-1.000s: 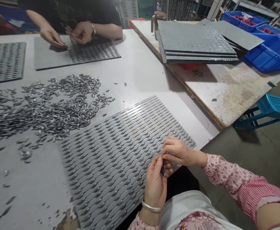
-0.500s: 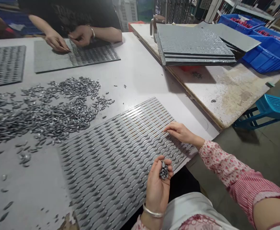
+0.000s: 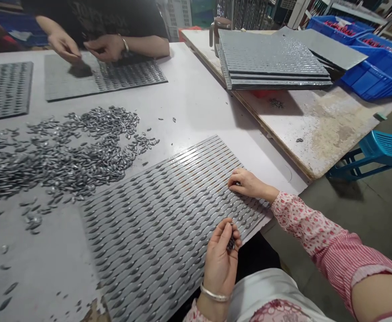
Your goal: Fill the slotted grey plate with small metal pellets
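A wide grey ribbed board [image 3: 169, 210] lies on the white table, its rows of oval slots holding small silvery oval pieces. My left hand [image 3: 220, 264] is near the board's front edge, palm up and fingers half curled around a few of these pieces [image 3: 230, 243]. My right hand [image 3: 246, 183] rests on the board's far part, fingertips curled down among the rows. A small dark spot shows at its fingertips, too small to identify. A large loose heap of the same pieces [image 3: 61, 156] lies on the table left of the board.
Across the table, a co-worker's hands [image 3: 88, 47] work over another board [image 3: 128, 76], with a further board [image 3: 4, 91] to the left. A stack of boards [image 3: 272, 58] sits on a scuffed side table [image 3: 316, 129], near blue crates [image 3: 373, 76] and a blue stool [image 3: 377, 150].
My right hand has left my left palm and moved up onto the board. My left hand has curled in slightly around fewer visible pieces. The co-worker's hand has lifted off the board.
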Tool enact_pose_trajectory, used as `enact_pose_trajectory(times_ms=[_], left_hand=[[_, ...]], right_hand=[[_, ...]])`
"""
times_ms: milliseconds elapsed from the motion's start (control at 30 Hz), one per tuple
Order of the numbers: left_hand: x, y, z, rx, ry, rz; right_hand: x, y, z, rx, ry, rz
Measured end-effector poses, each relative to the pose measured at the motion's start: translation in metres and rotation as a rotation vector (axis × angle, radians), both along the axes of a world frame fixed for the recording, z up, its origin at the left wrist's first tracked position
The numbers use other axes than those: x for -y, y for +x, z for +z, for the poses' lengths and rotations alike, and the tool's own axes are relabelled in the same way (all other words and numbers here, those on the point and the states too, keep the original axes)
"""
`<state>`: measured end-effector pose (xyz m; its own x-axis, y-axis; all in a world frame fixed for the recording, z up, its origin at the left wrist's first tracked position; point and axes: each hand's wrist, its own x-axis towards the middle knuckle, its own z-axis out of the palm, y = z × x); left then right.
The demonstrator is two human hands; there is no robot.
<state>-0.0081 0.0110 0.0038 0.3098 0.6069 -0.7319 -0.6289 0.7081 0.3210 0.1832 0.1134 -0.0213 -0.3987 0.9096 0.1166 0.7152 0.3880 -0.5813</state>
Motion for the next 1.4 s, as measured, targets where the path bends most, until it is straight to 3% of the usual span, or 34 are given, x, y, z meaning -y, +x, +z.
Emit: enact_pose_trajectory(times_ms=[267, 333, 467, 533, 600, 767, 933, 1067, 1167, 1267, 1333, 1400], left_hand=[[-0.006, 0.003, -0.001, -0.010, -0.034, 0.073], [-0.007, 0.003, -0.002, -0.006, -0.031, 0.070], [-0.007, 0.005, -0.004, -0.003, -0.022, 0.038], [-0.007, 0.006, -0.003, 0.000, -0.009, 0.021], [-0.008, 0.006, 0.000, -0.007, 0.003, 0.010], [-0.009, 0.005, 0.006, -0.010, -0.009, 0.014], [-0.008, 0.004, 0.005, -0.004, -0.054, 0.032], [-0.011, 0.006, 0.009, -0.019, -0.100, 0.035], [-0.013, 0.007, 0.012, 0.002, -0.118, 0.039], [-0.014, 0.008, 0.010, 0.016, -0.096, 0.047], [-0.013, 0.008, 0.008, 0.036, -0.047, 0.072], [-0.013, 0.008, 0.007, 0.059, -0.006, 0.087]], right_hand=[[0.005, -0.003, 0.004, -0.058, 0.042, -0.104], [0.014, -0.008, 0.014, -0.191, -0.019, -0.034], [0.040, -0.019, 0.035, -0.410, -0.206, 0.277], [0.047, -0.022, 0.040, -0.402, -0.204, 0.291], [0.047, -0.019, 0.036, -0.392, -0.172, 0.198], [0.024, 0.011, 0.008, -0.214, -0.010, -0.258], [0.012, 0.024, -0.011, 0.085, 0.023, -0.377], [0.013, 0.019, -0.008, 0.107, 0.043, -0.436], [0.022, 0.011, 0.006, -0.034, 0.061, -0.330], [0.035, -0.005, 0.028, -0.191, -0.004, 0.004], [0.042, -0.016, 0.042, -0.160, -0.033, 0.196], [0.047, -0.024, 0.049, -0.078, -0.036, 0.297]])
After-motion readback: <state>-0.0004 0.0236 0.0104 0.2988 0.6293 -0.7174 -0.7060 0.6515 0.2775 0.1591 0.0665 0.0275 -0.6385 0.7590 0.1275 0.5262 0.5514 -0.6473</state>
